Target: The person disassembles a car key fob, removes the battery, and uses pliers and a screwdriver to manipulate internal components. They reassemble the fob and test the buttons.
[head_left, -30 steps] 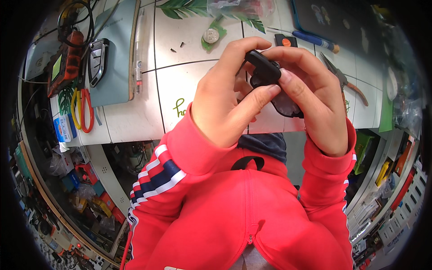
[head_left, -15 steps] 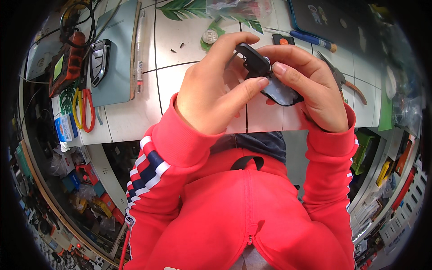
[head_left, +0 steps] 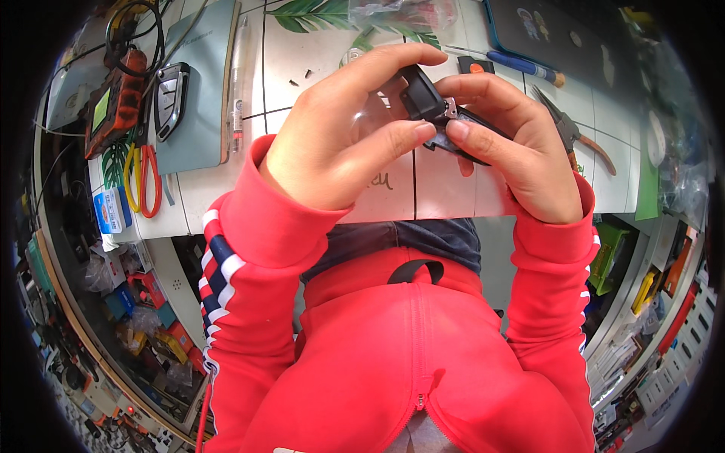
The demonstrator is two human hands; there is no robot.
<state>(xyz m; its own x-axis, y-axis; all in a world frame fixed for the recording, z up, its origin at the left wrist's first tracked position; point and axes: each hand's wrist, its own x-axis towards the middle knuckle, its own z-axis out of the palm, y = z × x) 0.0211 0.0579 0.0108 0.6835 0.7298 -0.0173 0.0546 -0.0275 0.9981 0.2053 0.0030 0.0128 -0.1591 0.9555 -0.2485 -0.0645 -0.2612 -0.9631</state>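
Observation:
Both hands work at a black car key fob, held up over the white table. My left hand [head_left: 321, 140] is closed, thumb and forefinger round a thick black key head [head_left: 421, 92]. My right hand [head_left: 532, 147] pinches the flat black fob casing [head_left: 487, 127], which is tilted and seen partly edge-on. Between the two parts shows a small shiny metal piece [head_left: 451, 106], by the right thumb tip; whether the parts are joined there I cannot tell. A coin cell [head_left: 353, 55] peeks out behind my left hand. Two small dark screws [head_left: 300, 77] lie to its left.
At left lie another key fob [head_left: 171, 102] on a grey-blue folder [head_left: 198, 124], a pen [head_left: 239, 87], a multimeter [head_left: 113, 106] and red-and-yellow-handled scissors [head_left: 149, 181]. At right are a blue screwdriver [head_left: 525, 66], pliers [head_left: 566, 128] and a dark laptop [head_left: 578, 38].
My left hand has shifted left and slightly up, now covering more of the coin cell. The key head has turned, and the casing has tilted so its pale inner face shows less.

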